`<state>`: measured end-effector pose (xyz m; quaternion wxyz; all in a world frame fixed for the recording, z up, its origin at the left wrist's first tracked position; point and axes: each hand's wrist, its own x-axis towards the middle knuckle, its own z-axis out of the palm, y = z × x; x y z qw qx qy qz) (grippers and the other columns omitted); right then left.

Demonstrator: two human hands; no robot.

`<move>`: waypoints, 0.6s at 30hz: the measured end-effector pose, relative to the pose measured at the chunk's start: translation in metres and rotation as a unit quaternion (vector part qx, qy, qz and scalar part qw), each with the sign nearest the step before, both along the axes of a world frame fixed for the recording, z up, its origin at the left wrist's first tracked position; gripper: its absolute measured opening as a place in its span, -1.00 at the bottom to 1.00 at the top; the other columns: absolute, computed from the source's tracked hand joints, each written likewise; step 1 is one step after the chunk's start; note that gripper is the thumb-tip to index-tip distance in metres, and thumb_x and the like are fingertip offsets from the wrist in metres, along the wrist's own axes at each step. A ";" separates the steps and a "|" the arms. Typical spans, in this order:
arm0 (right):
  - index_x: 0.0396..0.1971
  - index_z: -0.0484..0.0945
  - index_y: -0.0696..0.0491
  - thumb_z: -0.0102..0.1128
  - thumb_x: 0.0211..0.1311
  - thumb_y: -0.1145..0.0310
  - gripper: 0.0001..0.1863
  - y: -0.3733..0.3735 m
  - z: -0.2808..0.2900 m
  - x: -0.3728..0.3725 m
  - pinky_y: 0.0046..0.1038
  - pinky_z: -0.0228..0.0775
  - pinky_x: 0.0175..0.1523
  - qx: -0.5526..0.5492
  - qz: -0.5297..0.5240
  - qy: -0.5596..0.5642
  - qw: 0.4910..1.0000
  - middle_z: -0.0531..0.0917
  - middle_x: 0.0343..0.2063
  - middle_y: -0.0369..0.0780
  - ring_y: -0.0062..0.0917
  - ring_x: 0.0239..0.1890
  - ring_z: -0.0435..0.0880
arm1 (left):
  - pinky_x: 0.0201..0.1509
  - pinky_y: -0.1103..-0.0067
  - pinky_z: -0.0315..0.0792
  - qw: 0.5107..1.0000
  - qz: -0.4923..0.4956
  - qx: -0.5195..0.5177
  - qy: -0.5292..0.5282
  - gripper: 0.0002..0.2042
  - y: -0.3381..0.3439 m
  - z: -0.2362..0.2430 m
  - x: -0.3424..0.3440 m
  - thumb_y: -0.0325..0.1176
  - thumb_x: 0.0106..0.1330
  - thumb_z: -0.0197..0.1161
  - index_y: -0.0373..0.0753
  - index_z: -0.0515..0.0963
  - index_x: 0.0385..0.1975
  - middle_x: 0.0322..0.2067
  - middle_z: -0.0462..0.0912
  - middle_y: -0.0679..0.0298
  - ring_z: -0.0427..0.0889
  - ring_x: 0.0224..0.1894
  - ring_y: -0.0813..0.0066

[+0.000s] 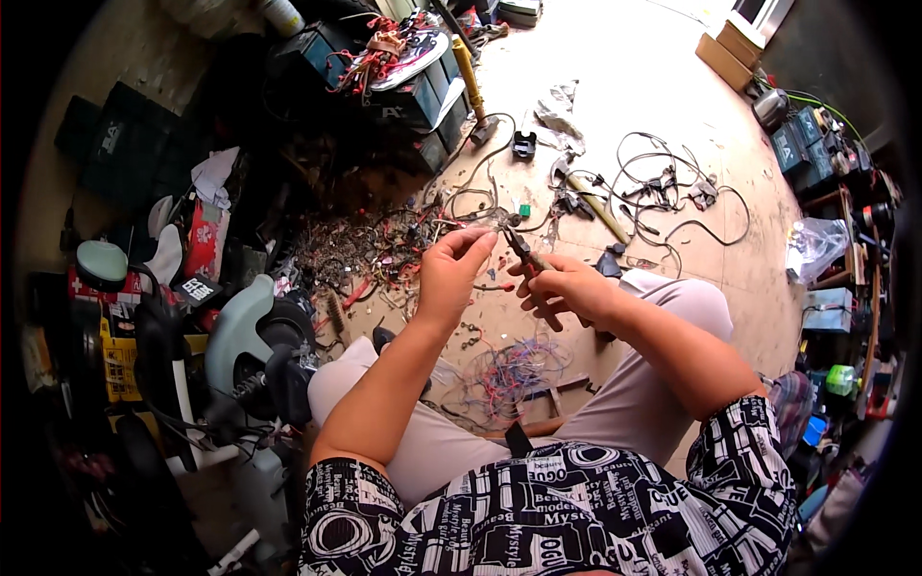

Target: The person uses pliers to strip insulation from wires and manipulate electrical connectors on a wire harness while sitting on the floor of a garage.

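Observation:
My right hand [567, 286] is wrapped round the handles of a pair of pliers [520, 247], whose dark jaws point up and to the left. Close to the jaw tips, my left hand [455, 269] pinches thumb and forefinger together. Whatever lies between those fingertips is too small to make out; a thin wisp seems to show near the jaws. Below both hands, between my legs, a tangle of thin coloured wires [514, 374] rests on the floor. Beyond my left hand spreads a heap of wire scraps and small parts [375, 245].
Loose black cables [663, 182] and a hammer [597, 206] lie at the far right of my hands. Another long yellow-handled hammer [471, 82] leans against stacked dark battery boxes [408, 101]. A grey-green curved machine part [235, 331] stands at my left; cluttered shelves [845, 250] line the right.

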<state>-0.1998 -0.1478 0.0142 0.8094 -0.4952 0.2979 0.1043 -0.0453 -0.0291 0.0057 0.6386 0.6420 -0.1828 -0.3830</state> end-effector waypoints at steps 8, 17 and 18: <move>0.00 0.43 0.08 0.03 0.14 0.38 -0.62 0.002 0.003 0.005 -0.48 0.46 -0.18 0.000 -0.010 0.000 1.000 0.56 -0.29 -0.21 -0.51 -0.26 0.60 | -0.21 0.76 0.35 0.999 0.010 -0.031 -0.014 -0.85 -0.003 0.001 0.001 -0.41 0.25 0.25 -0.34 0.61 -0.25 -0.36 0.63 0.38 0.50 -0.32 0.73; 0.00 0.43 0.13 -0.02 0.14 0.41 -0.62 -0.003 0.002 0.003 -0.48 0.46 -0.22 -0.033 -0.006 -0.012 0.999 0.54 -0.33 -0.21 -0.52 -0.29 0.58 | -0.17 0.75 0.39 0.998 -0.005 -0.021 -0.053 -0.83 -0.004 0.003 -0.001 -0.43 0.25 0.25 -0.35 0.61 -0.22 -0.33 0.63 0.36 0.53 -0.28 0.72; 0.01 0.43 0.12 -0.04 0.14 0.43 -0.61 -0.004 0.002 0.003 -0.49 0.46 -0.17 -0.036 -0.001 -0.006 0.999 0.54 -0.35 -0.25 -0.56 -0.32 0.57 | -0.25 0.75 0.40 0.998 -0.002 -0.028 -0.056 -0.83 -0.005 0.003 -0.002 -0.42 0.24 0.26 -0.36 0.61 -0.24 -0.36 0.62 0.37 0.52 -0.35 0.73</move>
